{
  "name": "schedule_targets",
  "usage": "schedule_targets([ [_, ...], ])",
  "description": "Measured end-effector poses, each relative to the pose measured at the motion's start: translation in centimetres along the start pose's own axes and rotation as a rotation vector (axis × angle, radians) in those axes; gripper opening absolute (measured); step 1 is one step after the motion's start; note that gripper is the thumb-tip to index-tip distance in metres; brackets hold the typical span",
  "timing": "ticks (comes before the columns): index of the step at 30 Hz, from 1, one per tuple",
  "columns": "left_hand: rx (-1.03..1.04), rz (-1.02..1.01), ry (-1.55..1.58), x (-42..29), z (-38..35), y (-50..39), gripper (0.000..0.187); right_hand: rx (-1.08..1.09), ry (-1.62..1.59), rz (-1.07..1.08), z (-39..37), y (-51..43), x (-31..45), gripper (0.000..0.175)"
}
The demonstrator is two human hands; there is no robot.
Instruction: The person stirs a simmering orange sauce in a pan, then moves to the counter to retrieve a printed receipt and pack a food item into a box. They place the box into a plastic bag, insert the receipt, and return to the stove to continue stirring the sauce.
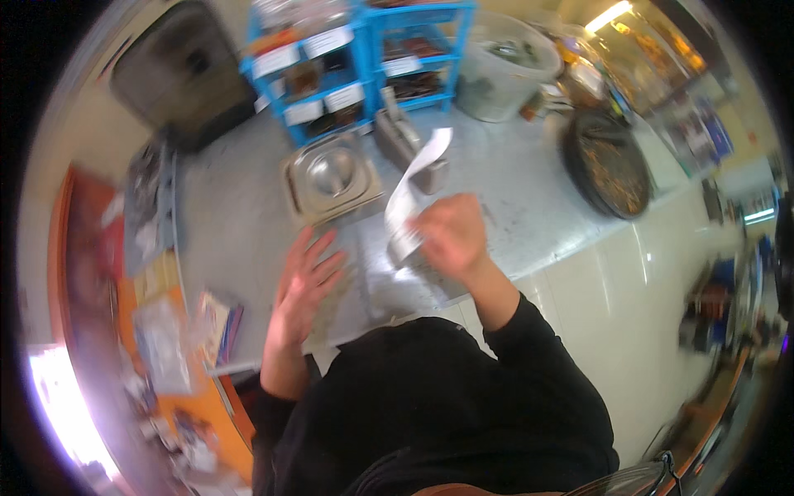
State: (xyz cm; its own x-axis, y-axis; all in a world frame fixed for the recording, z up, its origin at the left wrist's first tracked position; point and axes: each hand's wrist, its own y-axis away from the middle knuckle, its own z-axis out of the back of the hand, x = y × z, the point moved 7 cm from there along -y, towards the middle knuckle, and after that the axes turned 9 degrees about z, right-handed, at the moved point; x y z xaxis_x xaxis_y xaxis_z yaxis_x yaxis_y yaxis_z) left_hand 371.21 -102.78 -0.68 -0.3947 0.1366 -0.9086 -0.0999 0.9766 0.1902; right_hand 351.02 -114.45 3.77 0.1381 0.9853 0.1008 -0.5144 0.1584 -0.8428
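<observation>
In the head view, my right hand (451, 235) grips a long, curling strip of white paper (406, 198) by its lower part, above the metal-topped table (508, 204). The paper's upper end curls up and to the right. My left hand (309, 282) is held up with its fingers spread and nothing in them. Beyond it on the table lies a square stainless steel lid (332, 177) with a round recess. Just behind the paper stands a narrow metal holder or box (397, 133), partly covered by the strip. Motion blur softens both hands.
Blue plastic racks (366, 68) with labelled tiers stand at the back, beside a translucent bucket (502, 74). A dark round pan (608, 167) holds brownish bits at the right. A large dark container (186, 74) stands back left; booklets (217, 328) lie at the left edge.
</observation>
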Motion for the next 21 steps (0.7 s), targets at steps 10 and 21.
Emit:
schedule_targets([
  [10, 0.113, -0.188, 0.442, -4.0, 1.6, 4.2, 0.083, 0.364, -0.36, 0.364, -7.1, -6.9, 13.7, 0.025],
  [21, -0.124, -0.103, 0.609, -5.2, 6.5, 9.5, 0.05, 0.317, -0.763, 0.24, -8.4, -11.9, 15.6, 0.03],
])
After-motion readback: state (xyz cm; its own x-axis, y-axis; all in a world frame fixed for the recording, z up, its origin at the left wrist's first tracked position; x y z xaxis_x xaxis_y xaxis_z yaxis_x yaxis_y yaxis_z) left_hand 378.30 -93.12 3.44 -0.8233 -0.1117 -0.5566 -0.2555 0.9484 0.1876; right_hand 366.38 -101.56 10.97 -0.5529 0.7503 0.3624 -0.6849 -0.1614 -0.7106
